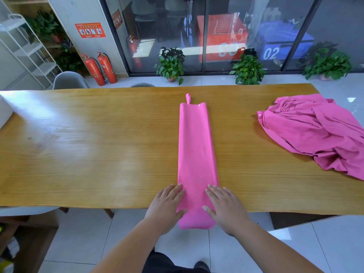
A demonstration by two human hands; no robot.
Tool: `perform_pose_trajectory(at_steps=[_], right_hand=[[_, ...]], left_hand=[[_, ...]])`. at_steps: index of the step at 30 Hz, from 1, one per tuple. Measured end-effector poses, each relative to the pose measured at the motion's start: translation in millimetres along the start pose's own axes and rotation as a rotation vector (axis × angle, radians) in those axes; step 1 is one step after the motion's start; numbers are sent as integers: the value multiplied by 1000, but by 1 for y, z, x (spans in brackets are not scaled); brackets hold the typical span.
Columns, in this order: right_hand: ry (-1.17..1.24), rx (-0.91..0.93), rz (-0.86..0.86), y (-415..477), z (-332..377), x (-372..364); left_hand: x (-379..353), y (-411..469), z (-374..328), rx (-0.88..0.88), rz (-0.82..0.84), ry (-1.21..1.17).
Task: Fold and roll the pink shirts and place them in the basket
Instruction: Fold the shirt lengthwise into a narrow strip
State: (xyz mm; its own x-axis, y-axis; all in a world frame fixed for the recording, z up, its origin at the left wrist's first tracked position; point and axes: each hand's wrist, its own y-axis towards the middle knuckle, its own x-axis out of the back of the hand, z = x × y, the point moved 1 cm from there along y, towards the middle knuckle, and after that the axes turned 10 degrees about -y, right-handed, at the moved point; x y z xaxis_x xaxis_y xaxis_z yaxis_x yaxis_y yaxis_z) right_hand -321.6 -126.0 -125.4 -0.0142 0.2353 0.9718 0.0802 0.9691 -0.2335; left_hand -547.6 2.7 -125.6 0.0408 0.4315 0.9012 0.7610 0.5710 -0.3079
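The folded shirt (196, 154) lies as one long narrow strip on the table (88, 144); its near end hangs just past the table's edge. The left hand (167, 205) and right hand (224, 207) rest flat on either side of that near end, fingers straight, thumbs on the cloth; neither hand grasps anything.

The overhanging end has no support, so a roll begun there probably starts loose; uneven pressure from the two hands would likely skew the roll into a cone; the smooth wood may let the strip slide instead of turning; the small tab (188, 98) at the strip's far end could poke out of the finished roll.

A second, crumpled shirt (315, 133) waits well to the right of the strip; a white object (5, 113) far to its left may be the basket, though I cannot tell.
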Motion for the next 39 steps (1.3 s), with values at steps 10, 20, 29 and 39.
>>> perform_pose_trajectory(at_steps=[10,20,29,39], right_hand=[[11,-11,40,14,-8,5],[65,-17,30,15,-6,13],[139,-59,19,50,-17,39],[243,-292,41,135,-74,73]], left_hand=[[7,14,-1,-13,11,50],[17,18,-8,22,-7,-34],[48,45,11,-62,-61,-60],[98,131,55,70,-121,-215]])
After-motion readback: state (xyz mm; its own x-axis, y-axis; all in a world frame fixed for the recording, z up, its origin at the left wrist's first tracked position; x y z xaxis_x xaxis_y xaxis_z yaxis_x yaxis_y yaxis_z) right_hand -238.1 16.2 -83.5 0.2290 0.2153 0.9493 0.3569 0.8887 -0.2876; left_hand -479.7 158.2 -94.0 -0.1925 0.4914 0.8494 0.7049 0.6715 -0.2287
